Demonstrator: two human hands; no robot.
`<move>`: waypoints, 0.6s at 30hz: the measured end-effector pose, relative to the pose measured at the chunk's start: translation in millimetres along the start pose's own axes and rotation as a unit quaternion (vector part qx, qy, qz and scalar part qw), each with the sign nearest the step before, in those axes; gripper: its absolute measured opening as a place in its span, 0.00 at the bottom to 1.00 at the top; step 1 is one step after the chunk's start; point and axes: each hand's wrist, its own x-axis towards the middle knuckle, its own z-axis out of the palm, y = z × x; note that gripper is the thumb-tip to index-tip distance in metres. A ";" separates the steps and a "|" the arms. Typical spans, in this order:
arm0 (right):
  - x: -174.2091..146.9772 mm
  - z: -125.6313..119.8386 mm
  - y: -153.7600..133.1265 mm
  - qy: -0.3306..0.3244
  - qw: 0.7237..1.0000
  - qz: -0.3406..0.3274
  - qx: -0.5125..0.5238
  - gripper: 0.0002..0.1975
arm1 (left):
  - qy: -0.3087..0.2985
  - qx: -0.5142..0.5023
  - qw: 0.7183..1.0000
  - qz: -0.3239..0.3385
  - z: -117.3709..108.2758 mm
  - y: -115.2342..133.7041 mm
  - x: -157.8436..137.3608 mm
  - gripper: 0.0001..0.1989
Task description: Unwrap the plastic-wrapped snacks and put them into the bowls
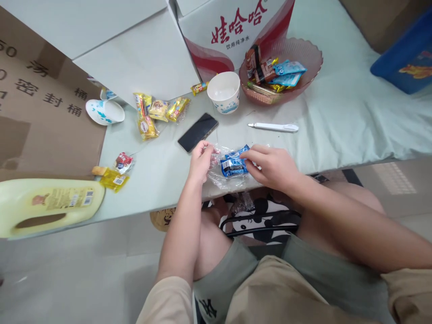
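Note:
Blue snack packets [235, 162] lie on a clear plastic bag [221, 179] near the table's front edge. My left hand [201, 161] is closed in a pinch on the bag's left side, beside some red print. From the right, my right hand [272, 166] grips the edge of the blue packets between bent fingers and thumb. Just beyond my left hand lies a black phone [198, 132]. A white utility knife [273, 127] rests behind my right hand.
A paper cup [224, 92] stands beside a pink glass bowl [317, 67] of snacks. Yellow snack packets [147, 128] lie left, another paper cup [104, 111] on its side behind them. A red wrapper [123, 162], yellow wrapper [114, 179] and pale yellow jug [50, 204] are nearer. Boxes [236, 36] line the back.

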 end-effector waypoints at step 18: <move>25.5 28.4 12.7 -0.054 0.996 0.072 -0.007 0.31 | -0.016 -0.023 0.999 0.028 -8.0 -7.6 22.2 0.25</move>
